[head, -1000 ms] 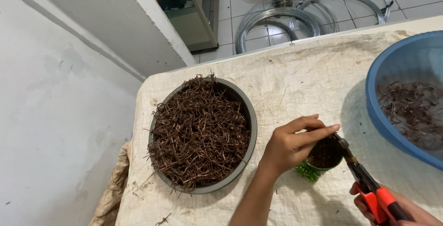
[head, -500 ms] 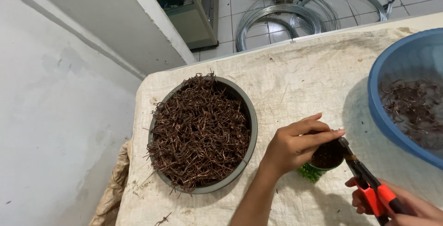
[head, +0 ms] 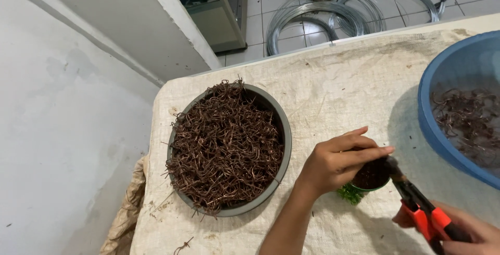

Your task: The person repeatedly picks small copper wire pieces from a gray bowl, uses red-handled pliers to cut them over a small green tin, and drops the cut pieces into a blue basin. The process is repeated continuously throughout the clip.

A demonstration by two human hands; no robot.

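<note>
A table (head: 333, 78) fills the view, with a wall (head: 62, 130) to its left and floor (head: 312, 5) behind it. A pan (head: 284, 151) of wire bits (head: 224, 145) sits on the table's left part. A basin (head: 442, 99) sits at the right edge. Between them, toward the front, the left hand (head: 333, 164) rests on a small pot (head: 371, 177). Just right of the pot, the right hand (head: 463, 234) holds pliers (head: 416, 205), their tip at the pot's rim. Hoops (head: 333, 10) lie on the floor behind.

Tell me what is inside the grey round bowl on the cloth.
The grey round bowl is heaped with a tangle of thin brown root-like strands, some spilling over its rim. The heap covers the bowl's bottom, so anything beneath the strands cannot be seen.
</note>
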